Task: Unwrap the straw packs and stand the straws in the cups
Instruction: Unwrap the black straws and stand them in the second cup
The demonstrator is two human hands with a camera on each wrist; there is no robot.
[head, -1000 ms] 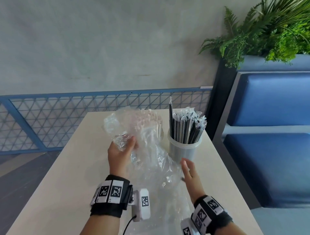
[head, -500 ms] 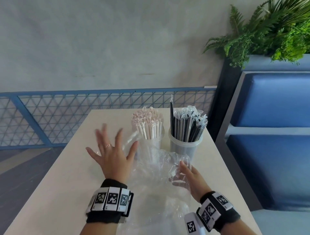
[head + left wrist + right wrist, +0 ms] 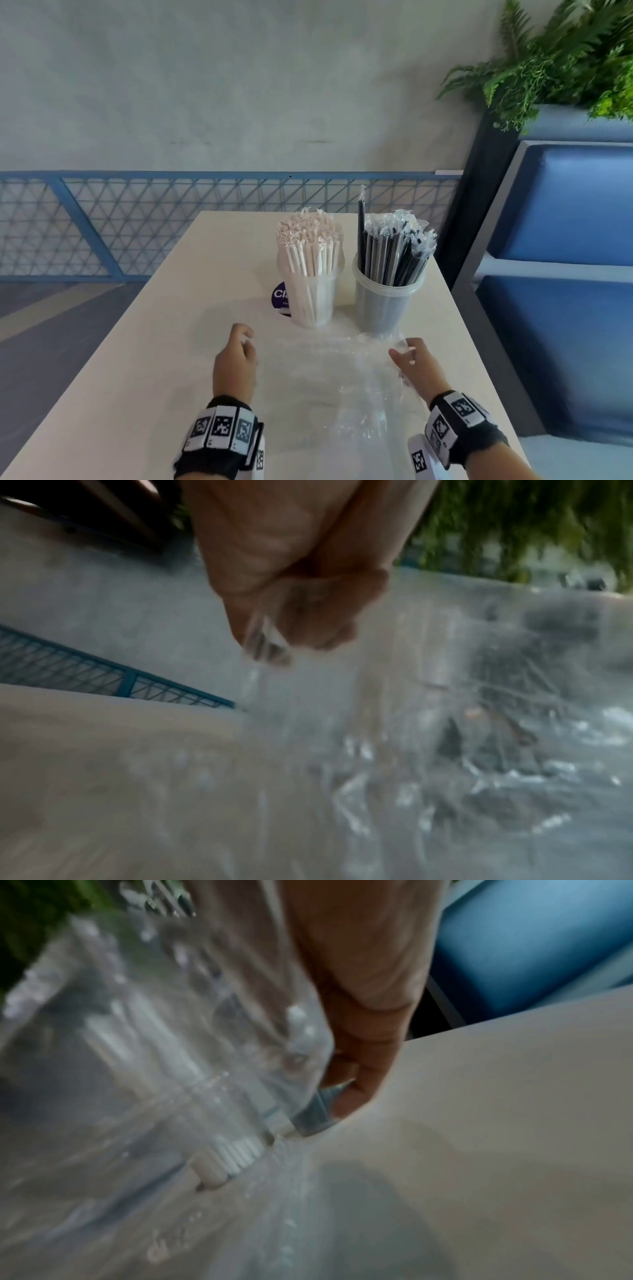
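Observation:
Two clear cups stand at the far side of the table. The left cup holds white paper-wrapped straws. The right cup holds black straws in clear sleeves. An empty clear plastic wrapper lies spread flat on the table in front of the cups. My left hand pinches its left edge, and the wrapper's edge shows between thumb and fingers. My right hand pinches the right edge, seen as the wrapper under my fingertips.
The beige table has bare room on its left half. A purple round sticker lies beside the left cup. A blue mesh railing runs behind the table. A blue padded bench and a planter of ferns stand to the right.
My left hand let go of the raised wrapper, spread open, then closed on the wrapper's left edge. The wrapper came off the white straws and now lies flat. Both hands moved toward me.

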